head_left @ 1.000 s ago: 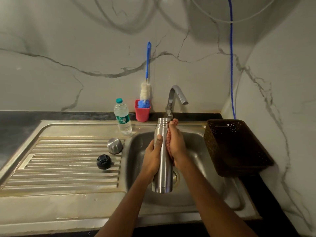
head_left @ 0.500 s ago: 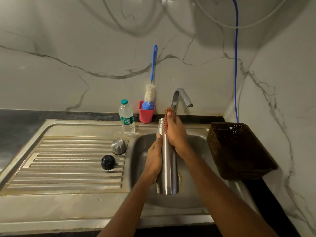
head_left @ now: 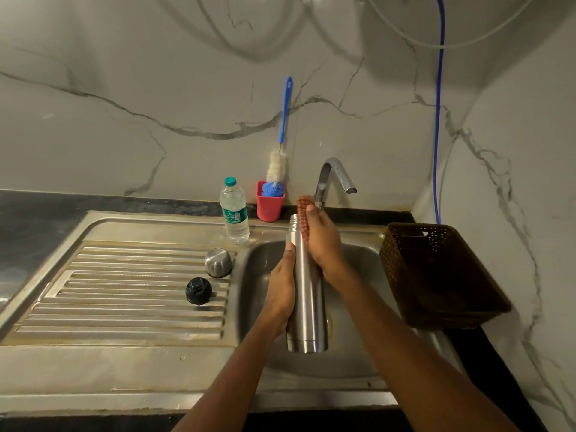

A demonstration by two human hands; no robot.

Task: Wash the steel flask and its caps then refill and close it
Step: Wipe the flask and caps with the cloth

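Obs: tall steel flask (head_left: pixel 307 291) held upright over stainless sink basin (head_left: pixel 258 275) — body gripped by left hand (head_left: pixel 282 294), reddish scrub pad (head_left: pixel 301 207) clutched against neck by right hand (head_left: pixel 322 241). Risk: grip lost on slick steel — flask dropped.

The steel flask (head_left: pixel 307 294) is brushed metal with a satin sheen, as is the steel cap (head_left: pixel 218 262); the black cap (head_left: pixel 198 290) beside it looks matt plastic. The scrubber (head_left: pixel 301 207) is a reddish, knobbly weave. The sink (head_left: pixel 124 363) is dull, stained stainless steel, ribbed on its left half. The basket (head_left: pixel 436 275) at its right edge is dark perforated plastic, the wall (head_left: pixel 156 73) smooth veined stone
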